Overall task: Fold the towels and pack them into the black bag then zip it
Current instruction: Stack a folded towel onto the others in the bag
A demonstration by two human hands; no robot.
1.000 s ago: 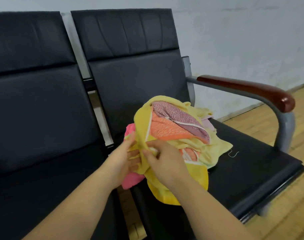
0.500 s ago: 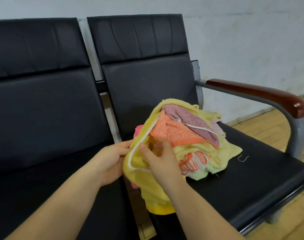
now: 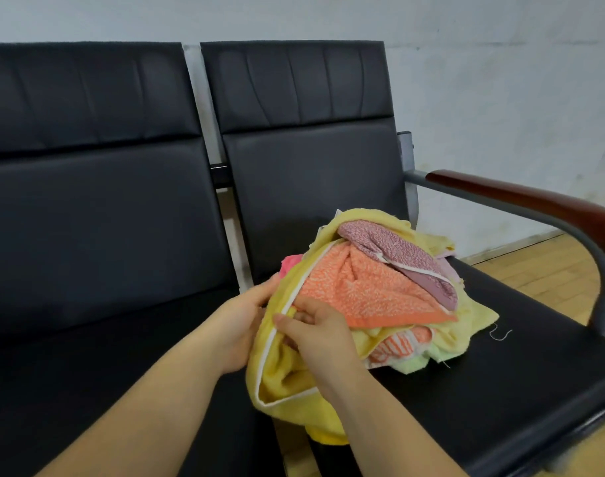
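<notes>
- Two black padded chair seats [image 3: 483, 380] side by side; one wooden-topped armrest [image 3: 521, 204].
- One heap of crumpled terry towels: yellow towel [image 3: 283, 370], orange towel [image 3: 363, 290], mauve towel [image 3: 401, 256], on the right seat's front.
- Left hand [image 3: 239, 325] and right hand [image 3: 314, 335] both curl fingers around the yellow towel's white-trimmed edge.

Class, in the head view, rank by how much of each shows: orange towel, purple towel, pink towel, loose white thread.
1. orange towel
2. purple towel
3. pink towel, mostly hidden, so true size unsure
4. white thread
</notes>
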